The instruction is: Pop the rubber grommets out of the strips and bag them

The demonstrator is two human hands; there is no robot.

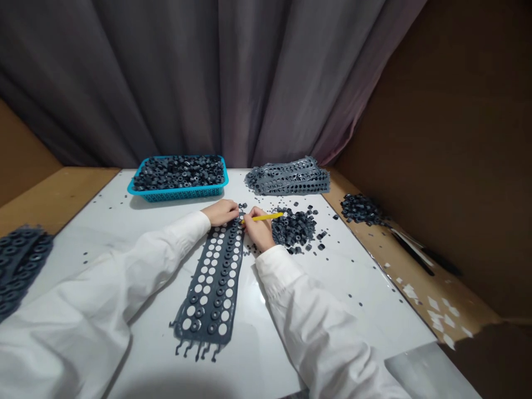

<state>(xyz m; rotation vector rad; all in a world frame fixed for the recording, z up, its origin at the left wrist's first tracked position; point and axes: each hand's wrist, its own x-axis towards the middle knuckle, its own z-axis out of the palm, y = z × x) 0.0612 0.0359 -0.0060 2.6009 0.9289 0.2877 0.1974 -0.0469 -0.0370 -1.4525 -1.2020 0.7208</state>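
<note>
- While resting on the far end of a perforated dark-grey rubber strip [211, 288], the left hand [222, 213]: fingers [233, 209] curled close together, any grip on the strip hidden.
- Just beside it, the right hand [258, 228]: fingers [250, 218] pinching a yellow pencil-like stick [266, 217], its pointed end low over the strip's far end at about 9 o'clock from that hand.
- Strip position: flat on a glossy white desk [353, 288], running from the hands toward 6 o'clock, with a ragged, tagged near end.
- Done so far, by the look of it: many holes empty, white desk showing through, mostly in the outer rows.
- Remaining: dark rubber rings [211, 302] still seated along the middle rows; the far end mostly hidden by the hands.
- Around the hands: a loose heap of rings [293, 228] at 3 o'clock, touching-close to the right hand, with strays scattered across the desk.
- At 11 o'clock, a turquoise plastic basket [178, 194] heaped with rings; at 1 o'clock, a pile of perforated strips [286, 178].
- Farther out: more rings [361, 209] on a wooden ledge [415, 277] at 2 o'clock, and a stack of strips [19, 266] at 9 o'clock.
- In the way: only the white sleeves [103, 288] and hands over the strip.
</note>
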